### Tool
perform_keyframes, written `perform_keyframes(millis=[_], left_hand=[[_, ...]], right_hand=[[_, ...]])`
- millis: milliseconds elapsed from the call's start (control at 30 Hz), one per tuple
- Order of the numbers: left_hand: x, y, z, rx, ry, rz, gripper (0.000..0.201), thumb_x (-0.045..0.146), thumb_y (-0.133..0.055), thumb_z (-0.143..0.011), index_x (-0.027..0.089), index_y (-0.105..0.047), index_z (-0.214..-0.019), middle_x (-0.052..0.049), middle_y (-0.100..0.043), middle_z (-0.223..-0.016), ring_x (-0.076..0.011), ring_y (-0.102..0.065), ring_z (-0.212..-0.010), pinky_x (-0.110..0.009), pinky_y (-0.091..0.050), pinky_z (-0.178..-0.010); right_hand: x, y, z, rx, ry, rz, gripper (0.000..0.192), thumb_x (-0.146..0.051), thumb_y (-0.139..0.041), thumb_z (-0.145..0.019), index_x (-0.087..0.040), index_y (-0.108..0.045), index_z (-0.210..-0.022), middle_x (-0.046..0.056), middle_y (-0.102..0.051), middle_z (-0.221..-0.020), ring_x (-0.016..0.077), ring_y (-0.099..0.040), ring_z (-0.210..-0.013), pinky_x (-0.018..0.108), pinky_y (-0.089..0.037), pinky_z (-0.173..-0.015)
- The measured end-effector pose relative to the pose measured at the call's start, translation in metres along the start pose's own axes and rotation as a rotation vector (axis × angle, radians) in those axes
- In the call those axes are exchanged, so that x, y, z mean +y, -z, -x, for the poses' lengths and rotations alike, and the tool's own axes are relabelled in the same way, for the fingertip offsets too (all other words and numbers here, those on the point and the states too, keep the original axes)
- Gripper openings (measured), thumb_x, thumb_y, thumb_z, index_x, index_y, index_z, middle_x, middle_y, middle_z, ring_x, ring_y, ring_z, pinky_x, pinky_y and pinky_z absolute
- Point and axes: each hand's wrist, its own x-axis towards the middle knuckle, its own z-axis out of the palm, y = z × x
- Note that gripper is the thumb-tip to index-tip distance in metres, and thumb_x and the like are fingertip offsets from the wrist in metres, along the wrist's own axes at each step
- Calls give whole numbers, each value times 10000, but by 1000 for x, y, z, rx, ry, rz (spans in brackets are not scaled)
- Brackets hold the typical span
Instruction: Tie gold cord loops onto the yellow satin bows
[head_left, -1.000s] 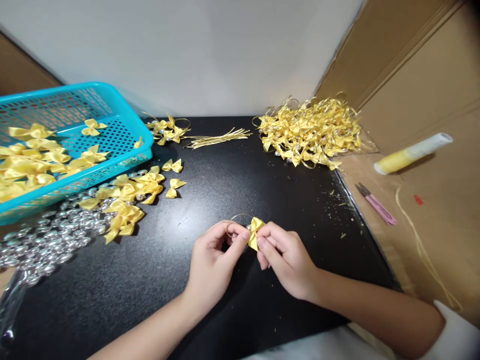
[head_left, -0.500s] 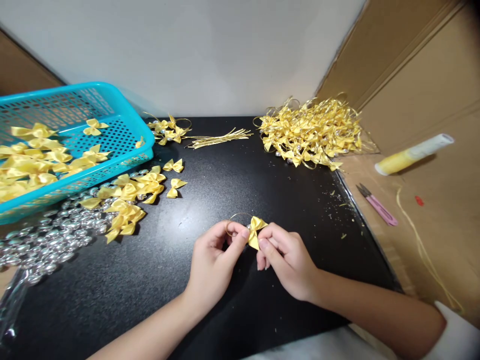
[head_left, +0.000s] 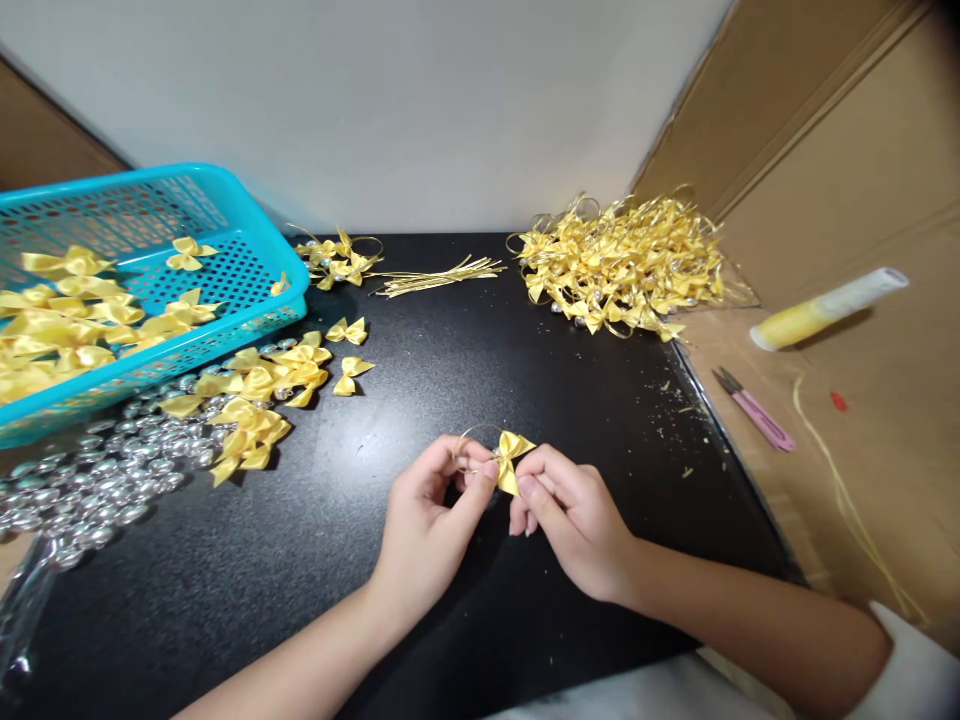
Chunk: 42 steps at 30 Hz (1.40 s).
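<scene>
Barely anything is shifting since a second ago: both hands are staying at the middle of the black tabletop (head_left: 420,380), near its front edge. I am seeing my left hand (head_left: 427,520) pinching the thin gold loop (head_left: 471,437), while my right hand (head_left: 574,515) is pinching the yellow bow (head_left: 511,458) just beside it. Loose bows (head_left: 255,395) are lying toward the left edge beside the blue basket (head_left: 247,250); a finished pile (head_left: 622,262) is sitting at the far right corner.

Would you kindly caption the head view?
Both hands, left and right, pinch a yellow bow above the black table.
</scene>
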Motion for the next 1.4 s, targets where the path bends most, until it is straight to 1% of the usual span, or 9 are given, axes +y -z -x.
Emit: perform_keyframes(millis=[200, 367, 500, 733, 1033, 1300, 1400], left_hand=[[4, 2, 0, 20, -38, -82, 118, 269, -651, -835, 178, -648, -759, 8, -629, -699, -115, -554, -655, -220, -446, -634], [8, 3, -3, 18, -24, -129, 159, 290, -659, -807, 169, -667, -702, -5, -631, -642, -128, -533, -616, -241, -437, -604], [9, 2, -5, 13, -6, -128, 186, 297, -655, -800, 169, -658, -665, 3, -598, -599, -119, -501, -581, -232, -413, -567], [7, 1, -2, 24, -5, -128, 185, 306, -652, -815, 175, -663, -685, 11, -579, -606, -112, -485, -577, -228, -409, -567], [1, -2, 2, 46, -30, -61, 127, 275, -681, -814, 185, -686, -724, 3, -632, -653, -123, -531, -623, -231, -448, -611], [1, -2, 4, 30, -41, -33, 125, 265, -672, -819, 183, -672, -724, -6, -641, -674, -132, -550, -646, -242, -464, -635], [1, -2, 4, 37, -49, -39, 94, 257, -677, -811, 182, -675, -756, -11, -642, -691, -135, -558, -654, -246, -474, -641]], right_hand=[[0, 0, 1, -14, 6, 5, 180, -235, -427, -982, -202, -503, -823, -32, -634, -594, 82, -577, -517, 198, -462, -561], [-1, 0, 2, -22, -10, 17, 192, -238, -422, -982, -204, -497, -809, -30, -634, -594, 86, -580, -517, 209, -468, -566], [-1, 0, 2, -24, -2, 20, 193, -239, -418, -980, -204, -499, -809, -30, -633, -590, 86, -576, -511, 210, -468, -558], [0, -2, 2, 0, 7, 23, 173, -226, -418, -978, -207, -494, -824, -33, -633, -586, 84, -580, -510, 199, -465, -545], [0, -3, 5, 39, 19, 39, 188, -254, -409, -989, -210, -489, -824, -23, -649, -599, 88, -600, -508, 200, -482, -531], [-1, -3, 4, 34, 41, 28, 179, -242, -420, -986, -210, -495, -827, -24, -653, -603, 85, -602, -509, 195, -488, -531], [-1, -3, 3, 34, 42, 27, 181, -244, -423, -985, -211, -487, -819, -25, -650, -597, 87, -604, -505, 196, -490, -528]])
